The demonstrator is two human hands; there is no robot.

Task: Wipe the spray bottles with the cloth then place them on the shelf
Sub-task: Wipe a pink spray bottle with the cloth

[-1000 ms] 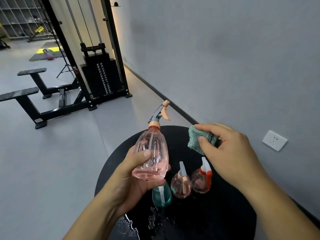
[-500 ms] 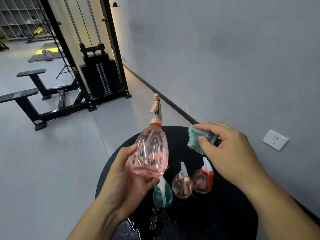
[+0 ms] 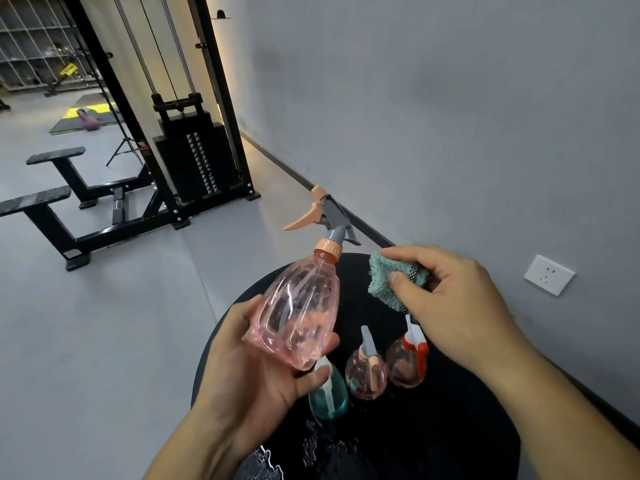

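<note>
left hand (image 3: 256,362) grips pink bottle (image 3: 298,313); right hand (image 3: 450,303) pinches cloth (image 3: 381,282).

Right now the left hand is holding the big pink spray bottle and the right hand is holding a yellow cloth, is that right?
Not quite: the cloth is teal, not yellow, as the head view shows. The rest stands: the left hand holds the big pink spray bottle, and the right hand holds the cloth.
</note>
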